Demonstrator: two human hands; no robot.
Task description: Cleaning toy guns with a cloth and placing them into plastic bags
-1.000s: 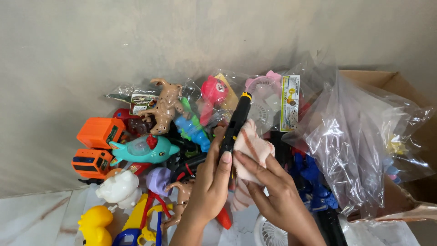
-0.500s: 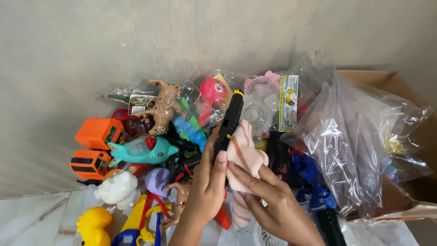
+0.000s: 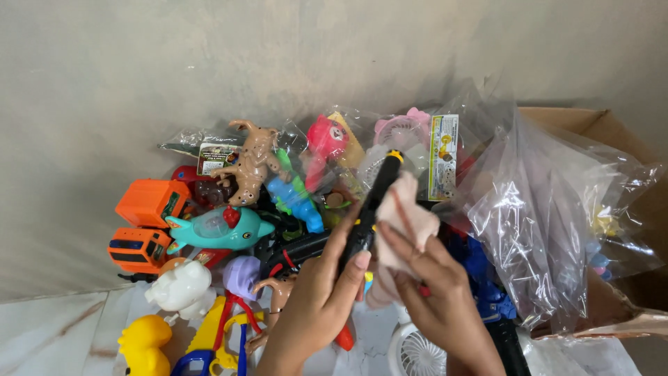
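We see the left hand [image 3: 316, 292] wrapped around the lower part of a black toy gun [image 3: 372, 205] with a yellow tip, thumb across its side and fingers curled behind it, holding it upright over the toy pile. The right hand [image 3: 435, 299] presses a pale pink cloth [image 3: 403, 223] against the gun's right side, fingers closed on the fabric, which drapes down between the two hands.

Just left of the hands lie a teal toy dolphin [image 3: 219, 231] with a clear dome and a red piece on top, a lilac toy [image 3: 241, 275], and a blue-and-green plastic toy [image 3: 296, 198]. Further left we find two orange toy trucks [image 3: 142, 226], one above the other, a white toy animal [image 3: 179, 289] and a yellow toy duck [image 3: 142, 342] at the bottom edge. Below the right hand sits a small white fan [image 3: 417, 351].

Behind the gun, clear plastic bags hold single toys: a tan toy animal [image 3: 250, 163], a pink figure [image 3: 327, 139] and a pink fan [image 3: 403, 129] beside a printed card. To the right a cardboard box [image 3: 591, 122] stands open, and large crumpled clear plastic bags [image 3: 550, 216] spill out of it; we can make out small coloured toys inside them but cannot tell which. Blue toys [image 3: 480, 268] lie between the right hand and the bags.
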